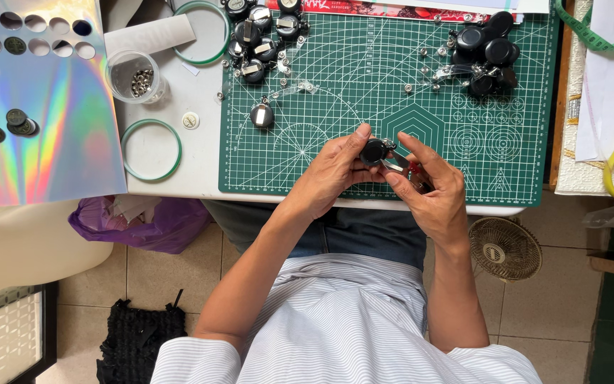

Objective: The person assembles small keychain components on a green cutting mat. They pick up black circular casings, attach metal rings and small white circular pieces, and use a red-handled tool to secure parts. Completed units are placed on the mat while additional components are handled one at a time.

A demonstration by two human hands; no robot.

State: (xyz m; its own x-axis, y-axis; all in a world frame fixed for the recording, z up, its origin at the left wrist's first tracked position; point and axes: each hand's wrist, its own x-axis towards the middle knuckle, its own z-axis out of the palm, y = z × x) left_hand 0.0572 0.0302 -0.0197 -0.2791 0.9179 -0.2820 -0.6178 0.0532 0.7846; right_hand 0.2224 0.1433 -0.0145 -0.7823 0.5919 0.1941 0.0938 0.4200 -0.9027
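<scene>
A round black reel (pixel 373 151) is gripped between the thumb and fingers of the left hand (pixel 335 171), above the near edge of the green cutting mat (pixel 392 92) on the tabletop (pixel 179 160). A red-handled tool (pixel 408 171) is clamped in the right hand (pixel 431 186), its metal tip touching the reel. More black reels (pixel 261 32) are heaped at the mat's far left corner, beside a clear cup (pixel 135 76).

A purple plastic bag (pixel 147 224) slumps under the table's near edge, left of the person's knees. A clear plastic cup (pixel 133 77) of small metal pieces stands left of the green mat. A small round white sticker (pixel 190 121) (print too small to tell) lies just below it.
</scene>
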